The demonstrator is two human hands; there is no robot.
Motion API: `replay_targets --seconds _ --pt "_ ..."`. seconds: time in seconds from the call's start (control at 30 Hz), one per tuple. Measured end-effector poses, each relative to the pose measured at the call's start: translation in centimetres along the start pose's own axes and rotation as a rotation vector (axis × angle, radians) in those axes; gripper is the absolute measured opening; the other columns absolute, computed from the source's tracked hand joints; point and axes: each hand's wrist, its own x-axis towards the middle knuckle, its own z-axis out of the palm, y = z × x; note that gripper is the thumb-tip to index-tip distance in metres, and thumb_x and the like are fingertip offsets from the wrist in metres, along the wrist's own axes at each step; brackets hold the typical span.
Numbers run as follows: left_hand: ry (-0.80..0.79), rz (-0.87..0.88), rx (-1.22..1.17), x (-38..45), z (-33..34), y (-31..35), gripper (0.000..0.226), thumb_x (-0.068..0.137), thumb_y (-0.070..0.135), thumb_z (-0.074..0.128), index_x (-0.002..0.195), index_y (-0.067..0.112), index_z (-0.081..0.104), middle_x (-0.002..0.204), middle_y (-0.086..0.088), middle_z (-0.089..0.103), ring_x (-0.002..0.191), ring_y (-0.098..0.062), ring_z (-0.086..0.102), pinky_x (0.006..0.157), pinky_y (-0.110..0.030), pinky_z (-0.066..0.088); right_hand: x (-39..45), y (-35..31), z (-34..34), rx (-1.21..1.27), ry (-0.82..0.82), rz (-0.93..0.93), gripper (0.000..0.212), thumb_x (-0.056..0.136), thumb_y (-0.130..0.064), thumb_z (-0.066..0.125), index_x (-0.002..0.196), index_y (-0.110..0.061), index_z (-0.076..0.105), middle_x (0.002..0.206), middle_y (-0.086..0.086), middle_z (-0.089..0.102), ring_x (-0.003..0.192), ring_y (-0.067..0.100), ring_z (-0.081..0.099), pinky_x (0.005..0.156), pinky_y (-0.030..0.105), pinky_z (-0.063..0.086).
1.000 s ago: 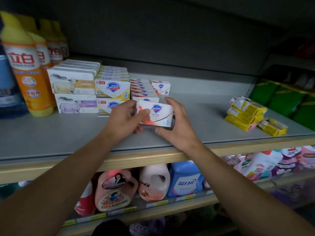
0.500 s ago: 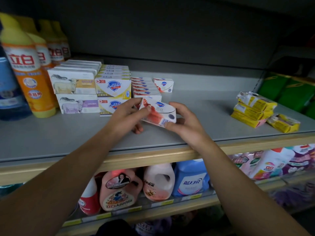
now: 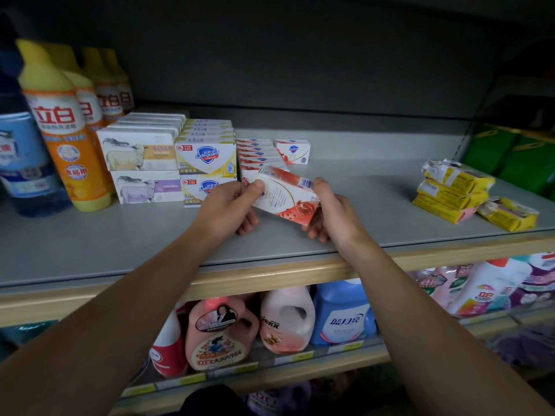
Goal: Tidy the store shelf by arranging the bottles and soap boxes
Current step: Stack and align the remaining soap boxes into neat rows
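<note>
Head view: both hands' fingers pinch tilted soap box point(image 3: 285, 197) above shelf point(image 3: 120, 235).

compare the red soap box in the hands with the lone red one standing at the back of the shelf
The held red soap box is off the shelf, tilted, its text-covered face up, gripped by the left hand and right hand. The lone back box stands level on the shelf, untouched, logo face forward. Both are white and red and look like the same product.

A shop aisle: a grey store shelf point(image 3: 90, 241) stocked with stacked boxed soaps point(image 3: 205, 157), rows of yellow-capped detergent bottles point(image 3: 64, 139), and laundry jugs point(image 3: 286, 319) below with price tags point(image 3: 292, 357) along the edge.
</note>
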Motion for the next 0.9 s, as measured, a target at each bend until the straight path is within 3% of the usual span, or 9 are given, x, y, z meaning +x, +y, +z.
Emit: replay_targets --seconds 0.13,0.2,0.27,0.33,0.4,0.47,0.6,0.77,0.9 --pt "-0.02 0.011 -0.018 0.0 0.0 0.0 0.04 0.095 0.049 0.051 0.087 0.012 0.062 0.059 -0.007 0.067 0.047 -0.015 0.059 0.045 -0.025 0.048 0.0 0.0 -0.2 -0.024 0.037 0.001 0.066 0.074 -0.073 0.037 0.078 -0.016 0.07 0.059 0.005 0.068 0.042 0.013 0.056 0.039 0.02 0.038" --pt "-0.052 0.016 -0.086 0.1 0.0 -0.1 0.041 0.092 0.055 0.05 0.085 0.016 0.062 0.063 -0.009 0.069 0.048 -0.017 0.058 0.046 -0.026 0.047 -0.1 0.3 -0.3 -0.018 0.047 -0.031 0.05 0.073 -0.067 0.048 0.078 -0.022 0.068 0.054 0.002 0.062 0.039 0.012 0.052 0.038 0.019 0.036" --pt "-0.071 0.005 -0.189 0.1 -0.2 -0.1 0.046 0.084 0.063 0.049 0.087 0.02 0.063 0.069 -0.012 0.07 0.051 -0.02 0.057 0.047 -0.027 0.046 -0.3 0.6 -0.1 0.039 -0.021 -0.108 0.023 0.074 -0.046 0.064 0.088 -0.028 0.068 0.074 -0.001 0.068 0.045 0.012 0.056 0.042 0.019 0.039" --pt "-0.062 0.021 -0.227 0.1 -0.3 -0.3 0.038 0.081 0.061 0.054 0.092 0.027 0.066 0.075 -0.01 0.068 0.055 -0.022 0.058 0.049 -0.029 0.047 -0.4 1.0 0.0 0.02 -0.114 -0.206 0.034 0.073 -0.026 0.073 0.104 -0.033 0.064 0.102 -0.009 0.07 0.069 0.006 0.066 0.058 0.018 0.049" --pt "-0.059 0.057 -0.233 0.2 -0.4 -0.4 0.013 0.087 0.043 0.063 0.099 0.039 0.066 0.079 -0.008 0.069 0.054 -0.023 0.057 0.049 -0.03 0.047 -0.4 1.2 0.0 -0.057 -0.129 -0.242 0.048 0.07 -0.026 0.076 0.114 -0.036 0.06 0.112 -0.015 0.067 0.091 0.005 0.066 0.079 0.022 0.053" --pt "-0.091 0.099 -0.245 0.1 -0.5 -0.5 0.026 0.09 0.026 0.066 0.108 0.044 0.062 0.081 -0.005 0.071 0.053 -0.025 0.054 0.046 -0.028 0.045 -0.3 1.2 0.0 -0.013 -0.101 -0.212 0.045 0.077 -0.029 0.073 0.12 -0.032 0.059 0.116 -0.013 0.066 0.08 0.007 0.067 0.072 0.026 0.054" --pt "-0.178 0.136 -0.32 -0.3 -0.7 -0.3 0.038 0.091 0.007 0.064 0.119 0.032 0.061 0.103 -0.006 0.072 0.056 -0.022 0.058 0.052 -0.03 0.051 0.0 1.4 0.1 0.03 -0.059 -0.199 0.024 0.092 -0.016 0.064 0.111 -0.031 0.059 0.108 -0.004 0.068 0.056 0.008 0.062 0.053 0.02 0.048" --pt "-0.199 0.126 -0.321 -0.6 -0.7 0.0 0.046 0.08 0.025 0.069 0.125 0.021 0.063 0.113 -0.012 0.069 0.075 -0.029 0.068 0.07 -0.038 0.059 -0.3 1.4 -0.1 0.087 -0.014 -0.259 0.036 0.085 0.001 0.066 0.103 -0.03 0.059 0.106 -0.013 0.066 0.065 0.018 0.064 0.067 0.035 0.055" --pt "-0.164 0.148 -0.256 -0.5 -0.7 -0.1 0.037 0.082 0.024 0.07 0.118 0.018 0.066 0.109 -0.008 0.07 0.091 -0.034 0.071 0.079 -0.041 0.058 -0.7 1.3 -0.2 -0.007 0.001 -0.299 0.042 0.081 -0.004 0.068 0.101 -0.039 0.055 0.103 -0.025 0.065 0.067 0.012 0.056 0.062 0.024 0.047"
